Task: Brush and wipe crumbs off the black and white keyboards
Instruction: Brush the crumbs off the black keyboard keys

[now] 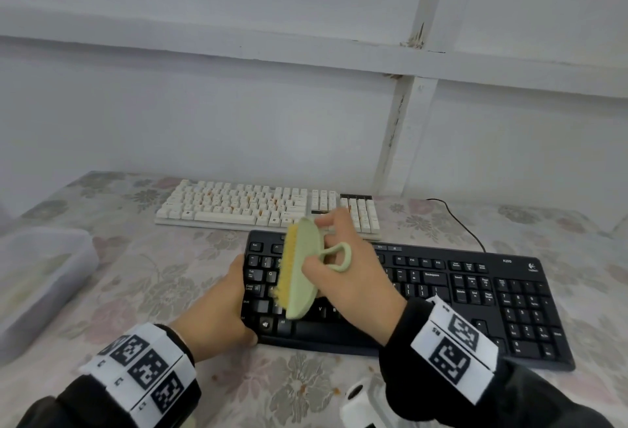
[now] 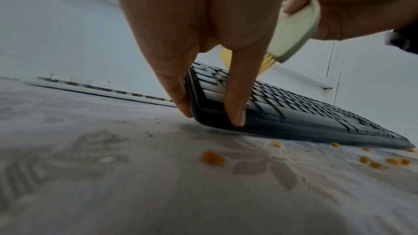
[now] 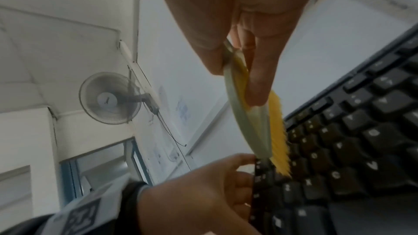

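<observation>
The black keyboard [image 1: 441,291] lies near me on the floral cloth, with the white keyboard [image 1: 255,206] behind it, orange crumbs between its keys. My left hand [image 1: 238,308] grips the black keyboard's left end [image 2: 316,113], fingers [image 2: 181,96] on the outer edge and thumb on the front corner. My right hand [image 1: 339,257] holds a green brush [image 1: 302,268] with yellow bristles, which touch the left-hand keys [image 3: 280,140]. The brush body [image 3: 248,122] stands on edge, pinched between thumb and fingers [image 3: 260,78]. Crumbs [image 2: 212,157] lie on the cloth in front of the keyboard.
A translucent plastic box [image 1: 44,274] sits at the table's left. A white object [image 1: 360,404] is at the near edge under my right forearm. The keyboard's black cable [image 1: 458,220] runs off to the back right. A grey wall stands close behind the table.
</observation>
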